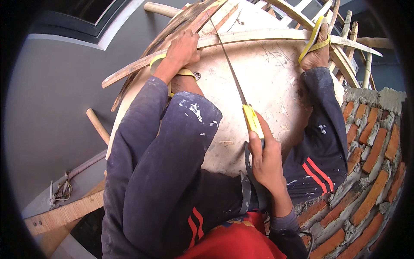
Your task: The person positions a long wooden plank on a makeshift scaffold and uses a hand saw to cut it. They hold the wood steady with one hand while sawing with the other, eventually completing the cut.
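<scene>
My right hand [268, 162] is closed around the yellow and black handle of a handsaw [230, 71]. The thin blade slants up and away, crossing a long pale wooden strip [254, 35] near its middle-left. Left of the blade, my left hand [183, 51] grips that strip with bent fingers. Just beyond the hand lies a rough-edged plank [206, 18], close to the saw's tip. Both my feet, in yellow sandals [314, 39], rest at the strip, one beside my left hand and the other toward its right end.
Under the strip is a pale, dusty board [258, 82] with scraps on it. An exposed brick wall [366, 172] stands at right, and a grey wall [69, 86] at left. Several wooden poles [366, 71] cross at the far right. A round stick [98, 125] juts out at left.
</scene>
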`<act>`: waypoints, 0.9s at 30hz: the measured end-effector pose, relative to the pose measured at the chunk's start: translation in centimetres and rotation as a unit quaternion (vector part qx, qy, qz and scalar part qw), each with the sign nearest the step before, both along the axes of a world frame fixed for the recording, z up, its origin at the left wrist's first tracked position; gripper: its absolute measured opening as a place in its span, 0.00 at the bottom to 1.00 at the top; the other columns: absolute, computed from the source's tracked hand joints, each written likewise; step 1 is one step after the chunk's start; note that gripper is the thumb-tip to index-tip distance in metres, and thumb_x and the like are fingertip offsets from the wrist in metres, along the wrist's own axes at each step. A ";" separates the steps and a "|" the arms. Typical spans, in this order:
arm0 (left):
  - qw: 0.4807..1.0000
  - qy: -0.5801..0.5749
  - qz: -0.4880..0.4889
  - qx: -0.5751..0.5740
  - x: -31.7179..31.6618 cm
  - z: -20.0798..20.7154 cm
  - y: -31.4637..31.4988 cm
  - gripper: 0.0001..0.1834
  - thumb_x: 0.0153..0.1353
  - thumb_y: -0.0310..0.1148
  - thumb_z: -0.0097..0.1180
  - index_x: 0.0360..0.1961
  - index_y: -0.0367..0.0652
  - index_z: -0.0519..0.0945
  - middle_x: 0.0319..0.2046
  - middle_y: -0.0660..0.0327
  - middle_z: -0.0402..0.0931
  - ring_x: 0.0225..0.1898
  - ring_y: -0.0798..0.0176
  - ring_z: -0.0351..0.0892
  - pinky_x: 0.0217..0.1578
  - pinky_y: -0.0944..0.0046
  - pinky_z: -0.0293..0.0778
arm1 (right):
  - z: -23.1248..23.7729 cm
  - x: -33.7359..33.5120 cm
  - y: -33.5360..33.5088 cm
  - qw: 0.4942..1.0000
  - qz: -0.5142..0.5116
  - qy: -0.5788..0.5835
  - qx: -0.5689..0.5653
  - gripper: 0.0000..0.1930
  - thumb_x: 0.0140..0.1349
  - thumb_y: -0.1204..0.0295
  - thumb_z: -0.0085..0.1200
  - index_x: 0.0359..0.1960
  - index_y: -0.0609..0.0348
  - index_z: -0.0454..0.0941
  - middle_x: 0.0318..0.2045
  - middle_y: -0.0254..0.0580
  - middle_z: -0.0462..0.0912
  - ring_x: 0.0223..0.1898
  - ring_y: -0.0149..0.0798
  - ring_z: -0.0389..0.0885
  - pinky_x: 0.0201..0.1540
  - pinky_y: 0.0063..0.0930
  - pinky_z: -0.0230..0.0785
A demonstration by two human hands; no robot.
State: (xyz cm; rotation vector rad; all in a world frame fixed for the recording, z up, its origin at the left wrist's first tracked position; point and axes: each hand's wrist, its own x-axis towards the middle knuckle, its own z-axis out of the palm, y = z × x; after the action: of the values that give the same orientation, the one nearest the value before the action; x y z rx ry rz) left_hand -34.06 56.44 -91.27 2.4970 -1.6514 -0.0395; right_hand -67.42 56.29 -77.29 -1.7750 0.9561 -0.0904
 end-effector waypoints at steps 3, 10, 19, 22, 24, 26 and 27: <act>1.000 -0.004 0.012 0.001 -0.2 0.4 -0.3 0.32 0.53 0.52 0.64 0.47 0.32 0.77 0.43 0.42 0.77 0.43 0.38 0.79 0.46 0.46 0.75 | -1.5 3.5 -1.1 1.000 -0.002 -0.001 -0.022 0.22 0.69 0.68 0.45 0.62 0.65 0.64 0.25 0.68 0.77 0.28 0.66 0.79 0.35 0.50 0.69; 0.999 -0.036 0.008 -0.009 1.8 -0.8 -0.1 0.35 0.53 0.56 0.63 0.45 0.31 0.76 0.37 0.42 0.79 0.38 0.42 0.81 0.39 0.49 0.78 | -2.4 2.5 -0.6 0.999 -0.019 -0.042 -0.006 0.22 0.70 0.68 0.44 0.63 0.63 0.64 0.30 0.68 0.79 0.33 0.66 0.80 0.39 0.46 0.71; 0.998 -0.047 0.015 -0.027 0.9 -1.0 -2.9 0.32 0.50 0.54 0.67 0.40 0.32 0.79 0.34 0.44 0.80 0.36 0.43 0.82 0.36 0.51 0.78 | -4.9 7.8 -3.7 0.998 -0.056 -0.040 -0.011 0.22 0.69 0.68 0.45 0.62 0.62 0.65 0.28 0.65 0.80 0.32 0.65 0.80 0.37 0.46 0.71; 0.999 -0.016 0.036 0.022 0.8 -0.7 -2.7 0.32 0.47 0.52 0.70 0.41 0.33 0.79 0.35 0.44 0.80 0.37 0.43 0.82 0.37 0.51 0.78 | -5.0 8.4 -3.5 0.999 -0.041 -0.016 -0.026 0.22 0.69 0.68 0.45 0.63 0.61 0.64 0.29 0.66 0.79 0.33 0.66 0.79 0.39 0.49 0.70; 0.999 -0.019 0.031 -0.014 1.7 -0.9 -1.2 0.33 0.47 0.52 0.70 0.42 0.32 0.79 0.34 0.43 0.80 0.37 0.43 0.82 0.37 0.51 0.78 | -2.3 5.3 -1.4 0.998 -0.013 0.021 0.054 0.24 0.69 0.68 0.45 0.64 0.61 0.62 0.34 0.69 0.80 0.40 0.68 0.79 0.45 0.49 0.70; 0.999 -0.026 0.038 -0.014 1.8 -0.7 -0.3 0.34 0.47 0.52 0.69 0.44 0.33 0.79 0.33 0.41 0.79 0.36 0.42 0.82 0.37 0.50 0.77 | -2.5 1.4 0.5 0.999 -0.009 -0.021 0.028 0.25 0.68 0.70 0.46 0.66 0.60 0.60 0.41 0.70 0.79 0.44 0.64 0.80 0.46 0.46 0.72; 0.998 -0.027 0.047 -0.022 1.8 -0.6 -0.7 0.33 0.47 0.53 0.69 0.44 0.33 0.79 0.33 0.41 0.80 0.36 0.42 0.82 0.36 0.50 0.77 | -2.5 -0.1 0.9 0.999 -0.007 -0.038 0.012 0.25 0.68 0.71 0.46 0.66 0.60 0.60 0.42 0.71 0.78 0.44 0.62 0.81 0.45 0.45 0.72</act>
State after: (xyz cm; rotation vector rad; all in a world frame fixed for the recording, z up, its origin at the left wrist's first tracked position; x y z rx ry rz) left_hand -32.26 55.74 -91.90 2.5606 -1.5343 0.0747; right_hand -67.57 57.17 -79.76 -1.7305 0.9113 -0.1529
